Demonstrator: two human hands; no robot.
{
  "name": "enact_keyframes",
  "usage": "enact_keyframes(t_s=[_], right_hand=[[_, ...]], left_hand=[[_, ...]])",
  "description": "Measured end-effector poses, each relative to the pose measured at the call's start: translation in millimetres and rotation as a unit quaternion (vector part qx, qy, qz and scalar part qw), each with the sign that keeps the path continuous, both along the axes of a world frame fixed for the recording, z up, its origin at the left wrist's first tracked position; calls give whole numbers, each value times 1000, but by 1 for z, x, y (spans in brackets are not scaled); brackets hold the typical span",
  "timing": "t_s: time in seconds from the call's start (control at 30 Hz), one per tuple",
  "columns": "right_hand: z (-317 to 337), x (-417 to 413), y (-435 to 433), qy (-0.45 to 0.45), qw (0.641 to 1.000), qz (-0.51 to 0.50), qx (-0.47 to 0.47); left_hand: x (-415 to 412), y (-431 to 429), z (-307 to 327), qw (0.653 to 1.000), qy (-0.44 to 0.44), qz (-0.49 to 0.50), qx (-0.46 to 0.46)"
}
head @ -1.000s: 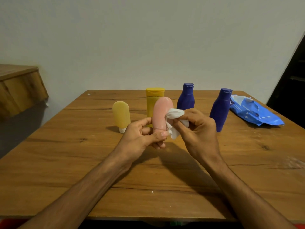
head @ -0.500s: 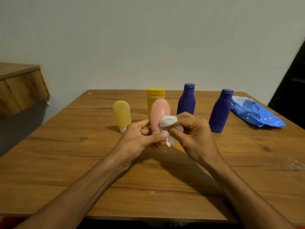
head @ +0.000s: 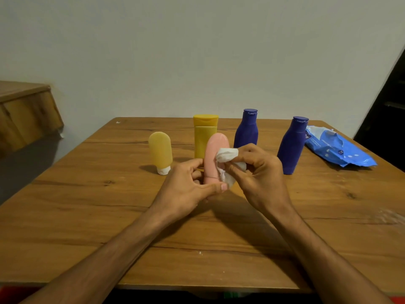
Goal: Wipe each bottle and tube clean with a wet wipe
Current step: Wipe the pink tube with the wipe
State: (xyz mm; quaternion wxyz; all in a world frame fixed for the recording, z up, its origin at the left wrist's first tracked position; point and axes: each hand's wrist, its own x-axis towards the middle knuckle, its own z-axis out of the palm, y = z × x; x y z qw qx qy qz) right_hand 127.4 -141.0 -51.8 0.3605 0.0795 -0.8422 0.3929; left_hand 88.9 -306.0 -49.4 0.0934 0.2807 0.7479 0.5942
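My left hand point(head: 186, 185) grips the lower end of a pink tube point(head: 213, 154), held upright above the table's middle. My right hand point(head: 258, 176) pinches a crumpled white wet wipe point(head: 226, 155) against the tube's right side. Behind them stand a pale yellow tube point(head: 160, 151) on its white cap, a yellow bottle point(head: 203, 132) partly hidden by the pink tube, and two dark blue bottles point(head: 246, 128) point(head: 292, 145).
A blue pack of wet wipes point(head: 337, 148) lies at the right rear of the wooden table point(head: 87, 216). A wooden ledge point(head: 24, 110) juts out at the left, beyond the table. A dark doorway stands at the far right.
The wipe slid down the pink tube's side and then back up toward its upper part. My left hand kept its hold on the tube's base.
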Motion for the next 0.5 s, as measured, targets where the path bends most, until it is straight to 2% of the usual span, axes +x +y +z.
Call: enact_keyframes(t_s=[0.13, 0.27, 0.33, 0.43, 0.5], right_hand=[[-1, 2, -1, -26, 995, 70, 63], [0, 2, -3, 34, 998, 5, 59], [0, 4, -5, 18, 996, 21, 87], [-1, 5, -6, -17, 987, 58, 146], [0, 6, -7, -5, 991, 29, 129]], left_hand=[[2, -1, 0, 999, 27, 13, -23], [5, 2, -2, 999, 31, 29, -33], [5, 2, -4, 998, 35, 33, -40], [2, 2, -6, 992, 87, 44, -80], [2, 3, -7, 989, 108, 50, -91]])
